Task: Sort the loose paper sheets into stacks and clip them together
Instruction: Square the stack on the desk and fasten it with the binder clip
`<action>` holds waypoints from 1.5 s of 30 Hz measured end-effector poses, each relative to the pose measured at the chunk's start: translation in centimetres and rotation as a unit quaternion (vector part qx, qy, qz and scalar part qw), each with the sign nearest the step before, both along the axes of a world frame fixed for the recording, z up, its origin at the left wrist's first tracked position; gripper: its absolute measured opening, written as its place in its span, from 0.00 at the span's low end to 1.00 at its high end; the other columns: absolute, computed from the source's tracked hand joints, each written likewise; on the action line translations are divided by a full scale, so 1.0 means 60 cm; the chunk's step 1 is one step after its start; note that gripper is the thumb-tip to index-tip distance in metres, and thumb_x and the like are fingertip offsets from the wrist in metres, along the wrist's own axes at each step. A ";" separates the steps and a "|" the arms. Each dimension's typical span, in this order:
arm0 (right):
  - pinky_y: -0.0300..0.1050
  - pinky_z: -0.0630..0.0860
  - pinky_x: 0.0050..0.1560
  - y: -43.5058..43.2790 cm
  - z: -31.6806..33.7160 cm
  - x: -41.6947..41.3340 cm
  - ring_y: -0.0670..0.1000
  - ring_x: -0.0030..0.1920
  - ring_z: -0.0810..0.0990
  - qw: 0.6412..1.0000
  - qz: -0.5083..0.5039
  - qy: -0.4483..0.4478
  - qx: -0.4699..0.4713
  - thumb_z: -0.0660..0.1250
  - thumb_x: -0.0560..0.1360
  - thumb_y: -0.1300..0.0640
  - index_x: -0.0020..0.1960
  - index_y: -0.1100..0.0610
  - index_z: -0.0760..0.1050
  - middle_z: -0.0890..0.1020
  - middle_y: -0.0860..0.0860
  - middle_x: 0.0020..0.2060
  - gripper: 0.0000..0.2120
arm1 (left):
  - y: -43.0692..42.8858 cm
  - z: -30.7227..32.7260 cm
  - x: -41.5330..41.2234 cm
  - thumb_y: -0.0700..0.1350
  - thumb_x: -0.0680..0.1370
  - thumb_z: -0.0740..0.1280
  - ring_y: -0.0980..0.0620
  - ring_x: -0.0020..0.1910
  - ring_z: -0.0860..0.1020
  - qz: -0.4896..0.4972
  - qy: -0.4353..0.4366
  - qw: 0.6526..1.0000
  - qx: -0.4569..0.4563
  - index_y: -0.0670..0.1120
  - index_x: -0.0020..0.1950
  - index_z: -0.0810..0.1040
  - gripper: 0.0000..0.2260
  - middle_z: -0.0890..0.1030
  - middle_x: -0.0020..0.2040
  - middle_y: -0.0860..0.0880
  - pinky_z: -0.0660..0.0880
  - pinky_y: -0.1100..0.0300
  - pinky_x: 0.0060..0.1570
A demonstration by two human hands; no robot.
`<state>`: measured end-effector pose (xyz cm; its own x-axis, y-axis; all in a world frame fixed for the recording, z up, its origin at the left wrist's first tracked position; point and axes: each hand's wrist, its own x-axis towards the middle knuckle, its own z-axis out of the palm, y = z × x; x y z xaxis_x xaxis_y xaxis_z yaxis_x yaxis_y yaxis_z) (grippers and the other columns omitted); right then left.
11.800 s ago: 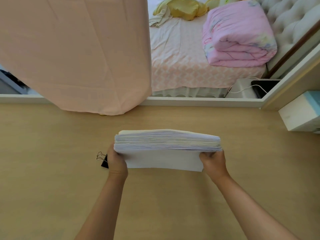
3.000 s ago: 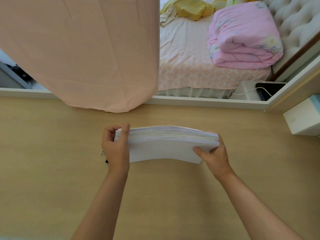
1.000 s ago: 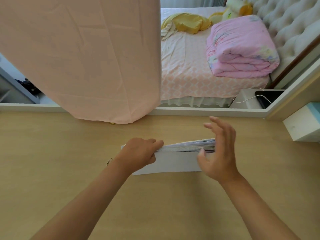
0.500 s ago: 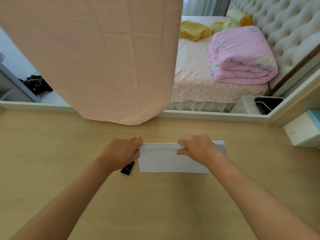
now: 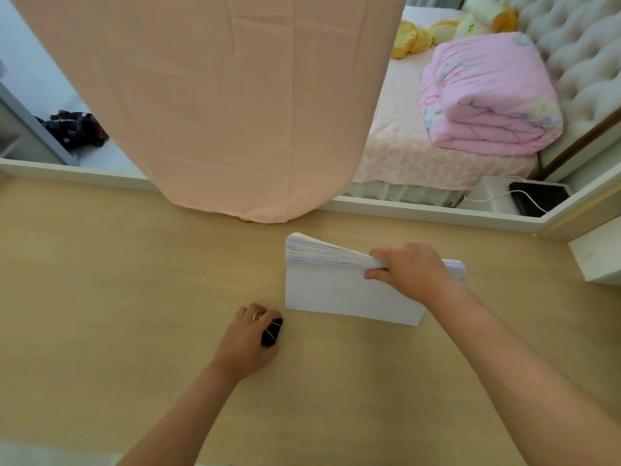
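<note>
Left hand (image 5: 247,338) off the stack (image 5: 336,290), onto the clip (image 5: 271,332).

Half a second ago I had both hands on the stack's top edge. Now the left has dropped to the pale wood-grain tabletop (image 5: 100,297), fingers curled round the clip just off the stack's near left corner. The clip is small and black, with a thin wire loop showing between the fingers. My right hand (image 5: 408,269) alone pinches the top edge, thumb in front and fingers behind. The stack stands on its long edge right of the tabletop's centre, toward the far edge. It is thick, white and matte, and its free left end fans loose. I judge squaring done and clipping next.
</note>
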<state>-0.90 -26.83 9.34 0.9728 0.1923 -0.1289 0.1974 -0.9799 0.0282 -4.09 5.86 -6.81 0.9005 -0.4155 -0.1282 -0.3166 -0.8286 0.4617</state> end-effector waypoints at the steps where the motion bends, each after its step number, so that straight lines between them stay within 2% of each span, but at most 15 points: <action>1: 0.44 0.66 0.38 0.000 -0.001 0.001 0.54 0.44 0.79 1.000 0.000 -0.001 -0.003 0.61 0.78 0.37 0.49 0.53 0.75 0.82 0.49 0.42 0.18 | -0.004 -0.004 -0.013 0.51 0.69 0.70 0.48 0.54 0.73 -0.042 -0.013 0.999 -0.018 0.56 0.64 0.76 0.23 0.75 0.59 0.51 0.79 0.53 0.51; 7: 0.44 0.64 0.39 -0.002 0.001 0.006 0.52 0.39 0.71 1.000 -0.002 0.003 0.004 0.61 0.79 0.38 0.49 0.54 0.75 0.79 0.48 0.39 0.18 | -0.115 0.000 -0.034 0.43 0.70 0.73 0.47 0.63 0.73 -0.191 0.029 0.981 -0.030 0.53 0.72 0.69 0.32 0.71 0.68 0.49 0.74 0.53 0.60; 11: 0.44 0.66 0.39 -0.002 0.002 0.007 0.51 0.38 0.71 1.000 0.006 0.007 -0.001 0.61 0.79 0.38 0.49 0.53 0.74 0.80 0.49 0.40 0.17 | -0.200 0.035 -0.034 0.49 0.70 0.75 0.46 0.68 0.69 -0.247 0.027 0.967 0.058 0.51 0.76 0.61 0.38 0.67 0.73 0.48 0.70 0.52 0.64; 13: 0.44 0.65 0.39 -0.002 0.002 0.007 0.51 0.38 0.71 1.000 0.009 0.009 0.002 0.62 0.79 0.39 0.48 0.53 0.74 0.77 0.48 0.37 0.17 | -0.226 0.074 -0.030 0.51 0.71 0.73 0.46 0.62 0.73 -0.265 -0.065 0.962 -0.004 0.48 0.69 0.70 0.28 0.72 0.67 0.47 0.75 0.48 0.57; 15: 0.44 0.65 0.38 -0.004 0.001 0.006 0.51 0.38 0.71 1.000 0.014 0.002 0.011 0.62 0.79 0.41 0.46 0.53 0.73 0.74 0.47 0.35 0.15 | -0.247 0.128 -0.021 0.42 0.75 0.68 0.45 0.48 0.76 -0.266 -0.239 0.923 -0.143 0.43 0.55 0.78 0.09 0.78 0.53 0.46 0.75 0.50 0.45; 17: 0.43 0.65 0.39 -0.005 0.000 0.004 0.52 0.38 0.73 1.000 0.020 -0.008 0.015 0.61 0.80 0.46 0.44 0.52 0.73 0.76 0.48 0.36 0.12 | -0.259 0.197 0.008 0.36 0.74 0.68 0.45 0.45 0.75 -0.216 -0.362 0.884 -0.203 0.42 0.50 0.79 0.06 0.79 0.48 0.45 0.71 0.54 0.46; 18: 0.43 0.67 0.40 -0.006 -0.001 0.003 0.53 0.39 0.76 1.000 0.023 -0.010 0.017 0.61 0.80 0.47 0.45 0.52 0.74 0.78 0.49 0.38 0.10 | -0.262 0.228 0.032 0.38 0.74 0.70 0.46 0.48 0.75 -0.188 -0.381 0.884 -0.195 0.42 0.52 0.79 0.08 0.79 0.51 0.45 0.70 0.55 0.49; 21: 0.45 0.69 0.41 -0.011 -0.002 0.003 0.55 0.46 0.81 0.999 0.031 -0.007 0.030 0.61 0.80 0.43 0.50 0.52 0.76 0.82 0.51 0.44 0.14 | -0.254 0.278 0.111 0.57 0.75 0.68 0.48 0.57 0.75 -0.214 -0.269 0.939 0.017 0.45 0.65 0.74 0.23 0.77 0.60 0.49 0.69 0.54 0.56; 24: 0.45 0.66 0.41 -0.013 -0.003 0.006 0.53 0.43 0.78 0.999 0.031 0.003 0.035 0.62 0.79 0.39 0.50 0.51 0.76 0.82 0.50 0.43 0.15 | -0.232 0.267 0.143 0.58 0.78 0.63 0.47 0.53 0.77 -0.251 -0.178 0.927 0.213 0.49 0.65 0.69 0.20 0.78 0.57 0.51 0.66 0.54 0.42; 30: 0.45 0.72 0.42 -0.020 -0.012 0.000 0.52 0.44 0.80 0.999 0.022 0.005 0.032 0.62 0.76 0.35 0.51 0.49 0.76 0.82 0.48 0.42 0.18 | -0.215 0.250 0.136 0.51 0.82 0.61 0.46 0.42 0.76 -0.279 -0.255 0.908 0.181 0.46 0.58 0.71 0.10 0.77 0.50 0.49 0.61 0.53 0.31; 33: 0.45 0.69 0.41 -0.032 -0.004 -0.004 0.51 0.45 0.79 0.998 0.005 0.022 0.051 0.67 0.71 0.32 0.52 0.47 0.75 0.81 0.46 0.42 0.20 | -0.213 0.247 0.138 0.50 0.82 0.61 0.46 0.39 0.74 -0.287 -0.237 0.912 0.174 0.46 0.55 0.71 0.08 0.76 0.47 0.49 0.61 0.54 0.30; 36: 0.46 0.72 0.43 -0.059 0.000 -0.013 0.52 0.49 0.80 0.998 -0.009 0.042 0.039 0.67 0.74 0.37 0.55 0.46 0.75 0.82 0.46 0.47 0.16 | -0.205 0.251 0.140 0.49 0.79 0.66 0.47 0.34 0.73 -0.293 -0.221 0.916 0.162 0.47 0.51 0.72 0.07 0.77 0.44 0.49 0.61 0.56 0.27; 39: 0.45 0.70 0.41 -0.074 -0.002 -0.023 0.52 0.49 0.80 0.999 -0.006 0.032 0.039 0.64 0.78 0.42 0.53 0.48 0.76 0.82 0.47 0.46 0.11 | -0.214 0.265 0.135 0.49 0.80 0.63 0.45 0.38 0.75 -0.280 -0.201 0.922 0.176 0.47 0.55 0.72 0.08 0.78 0.47 0.50 0.60 0.56 0.30; 42: 0.44 0.67 0.40 -0.070 -0.006 -0.027 0.52 0.48 0.80 0.999 0.000 0.015 0.036 0.64 0.78 0.43 0.52 0.48 0.77 0.83 0.47 0.45 0.10 | -0.253 0.284 0.124 0.44 0.75 0.63 0.46 0.38 0.74 -0.253 -0.183 0.926 0.213 0.49 0.50 0.68 0.06 0.77 0.46 0.50 0.55 0.57 0.28; 45: 0.44 0.66 0.41 -0.068 -0.002 -0.030 0.53 0.49 0.81 0.999 0.008 0.004 0.038 0.64 0.79 0.43 0.56 0.47 0.77 0.83 0.48 0.47 0.11 | -0.289 0.282 0.114 0.45 0.73 0.63 0.46 0.40 0.77 -0.255 -0.164 0.938 0.168 0.49 0.53 0.71 0.10 0.78 0.45 0.51 0.60 0.58 0.30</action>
<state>-2.70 -30.91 9.21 0.9683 0.2180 -0.1217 0.2138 -0.9758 -0.0470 2.72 -11.48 10.10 0.6088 -0.7893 -0.0801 -0.7913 -0.6113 0.0102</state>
